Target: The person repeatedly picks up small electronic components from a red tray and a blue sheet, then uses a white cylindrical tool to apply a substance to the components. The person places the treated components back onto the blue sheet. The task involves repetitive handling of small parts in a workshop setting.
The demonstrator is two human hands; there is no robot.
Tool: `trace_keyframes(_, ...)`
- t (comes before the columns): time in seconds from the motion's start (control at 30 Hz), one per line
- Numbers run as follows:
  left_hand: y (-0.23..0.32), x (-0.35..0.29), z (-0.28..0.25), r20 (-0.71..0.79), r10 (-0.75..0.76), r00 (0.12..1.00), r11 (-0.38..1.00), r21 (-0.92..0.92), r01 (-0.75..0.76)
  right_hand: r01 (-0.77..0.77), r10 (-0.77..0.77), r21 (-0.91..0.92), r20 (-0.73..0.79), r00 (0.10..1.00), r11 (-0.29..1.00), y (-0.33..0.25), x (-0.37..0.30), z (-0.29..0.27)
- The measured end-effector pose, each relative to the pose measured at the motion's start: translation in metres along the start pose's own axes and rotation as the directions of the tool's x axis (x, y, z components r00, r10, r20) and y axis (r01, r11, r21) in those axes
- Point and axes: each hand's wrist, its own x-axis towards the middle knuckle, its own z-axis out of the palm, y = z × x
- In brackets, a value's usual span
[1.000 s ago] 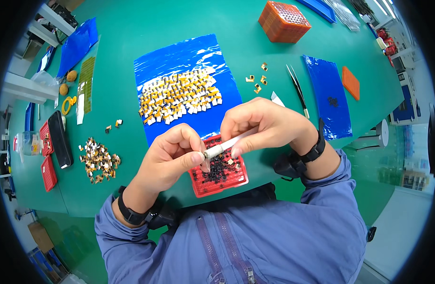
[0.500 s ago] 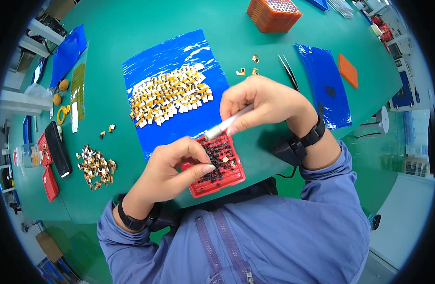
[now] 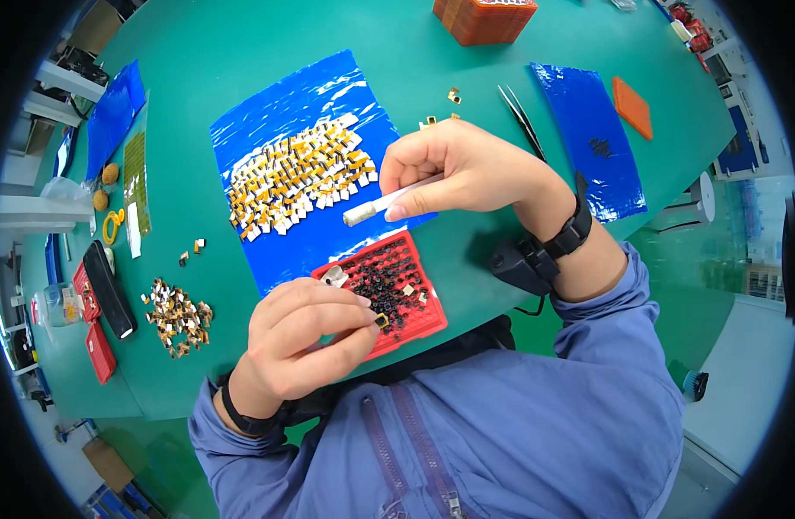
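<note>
My left hand (image 3: 307, 342) is closed at the near left of a red perforated tray (image 3: 430, 322). Its thumb and forefinger pinch a small square part (image 3: 381, 320) with a gold rim and dark middle. Many little black pieces (image 3: 382, 285) lie in the tray, with a few pale squares among them. Above the tray's far edge, my right hand (image 3: 462, 169) grips a white pen-like stick (image 3: 363, 211) with a blunt, pale tip pointing left. That tip is over the blue sheet (image 3: 298, 255), apart from the tray.
Rows of white-and-gold parts (image 3: 302, 173) cover the blue sheet's middle. A loose pile of similar parts (image 3: 179, 318) lies left. Tweezers (image 3: 523, 121), a second blue sheet (image 3: 592, 173) and an orange block (image 3: 632, 108) are to the right. Stacked orange trays (image 3: 484, 19) stand at the back.
My right hand has lifted the white stick up and left, away from the tray. My left hand has drawn slightly left, and the gold-rimmed part now shows at its fingertips.
</note>
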Motion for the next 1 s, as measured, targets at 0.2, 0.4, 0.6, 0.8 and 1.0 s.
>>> trace_keyframes(0.2, 0.004, 0.0, -0.003, 0.006, 0.032, 0.999, 0.999, 0.04, -0.032, -0.002, 0.002, 0.002, -0.002, 1.0, 1.0, 0.001, -0.001, 0.001)
trace_keyframes(0.4, -0.001, 0.002, -0.011, -0.026, -0.011, 1.0, 0.992, 0.125, 0.014, 0.005, -0.006, -0.068, -0.011, 1.0, 0.998, -0.003, 0.0, 0.0)
trace_keyframes(0.6, -0.032, -0.009, -0.053, -0.061, -0.662, 0.747, 0.711, 0.265, 0.651, -0.001, 0.0, -0.065, -0.016, 1.0, 0.998, -0.004, 0.0, 0.0)
trace_keyframes(0.8, -0.05, -0.021, -0.054, 0.107, -0.764, 0.636, 0.645, 0.154, 0.749, -0.056, 0.057, -0.099, 0.007, 0.998, 0.994, -0.011, 0.0, 0.0)
trace_keyframes(1.0, -0.058, -0.022, -0.046, 0.086, -0.773, 0.628, 0.634, 0.112, 0.765, -0.076, 0.076, -0.075, -0.008, 0.997, 0.994, -0.008, -0.001, 0.001)
